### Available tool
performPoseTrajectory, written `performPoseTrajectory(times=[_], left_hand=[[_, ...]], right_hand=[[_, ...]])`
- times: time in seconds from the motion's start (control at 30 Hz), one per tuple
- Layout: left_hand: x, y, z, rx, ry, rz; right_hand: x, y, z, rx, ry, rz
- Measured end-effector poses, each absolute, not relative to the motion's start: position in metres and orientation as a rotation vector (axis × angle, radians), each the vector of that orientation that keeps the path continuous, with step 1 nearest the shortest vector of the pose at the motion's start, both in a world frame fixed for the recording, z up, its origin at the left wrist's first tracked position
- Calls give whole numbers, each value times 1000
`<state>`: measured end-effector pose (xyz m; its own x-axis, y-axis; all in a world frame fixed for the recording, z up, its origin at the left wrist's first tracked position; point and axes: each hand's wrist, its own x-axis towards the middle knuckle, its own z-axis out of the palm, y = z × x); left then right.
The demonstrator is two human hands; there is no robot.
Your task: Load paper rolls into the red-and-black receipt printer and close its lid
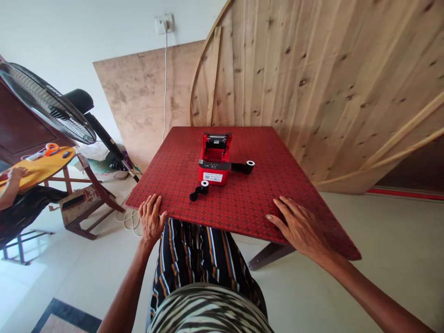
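The patterned red desk [256, 199] carries a lid-up red machine [214, 165] at twelve o'clock, its label [212, 177] illegibly small; at its eight and four, left hand [150, 216] and right hand [297, 224] rest unladen, loosely spread.

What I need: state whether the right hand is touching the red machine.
Apart. The head view plainly shows a stretch of patterned tabletop between the right hand and the red machine.

Red-and-black machine [215, 165]; red tabletop [256, 199] patterned in dark diamonds
Rolls [248, 169] black with white centres; trousers [224, 254] black, striped white, orange and blue; top [210, 310] striped dark and cream; wooden panel [305, 69] pale tan with brown knots.
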<state>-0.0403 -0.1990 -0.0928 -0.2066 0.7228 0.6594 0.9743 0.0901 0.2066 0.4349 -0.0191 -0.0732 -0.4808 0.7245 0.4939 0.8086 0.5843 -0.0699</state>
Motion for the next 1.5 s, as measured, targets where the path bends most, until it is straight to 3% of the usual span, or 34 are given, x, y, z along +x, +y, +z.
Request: performPoseTrajectory(times=[0.4,0.67,0.83,1.17,1.5], left_hand=[[-41,-206,-88,-1756,-2025,-874],[-41,-207,-56,-1717,-2135,-1024],[-38,-172,-21,-1696,-2135,-1169],[14,-61,35,-1991,-1874,-1246],[21,-25,14,-2282,-1713,-1150]], right_hand=[[435,-20,-69,-1231,-2337,-147],[390,-37,-20,-1104,-2197,108],[332,-27,-10,-1076,-2054,519],[346,44,-31,-1320,-1620,529],[335,99,-45,-1328,-1625,708]])
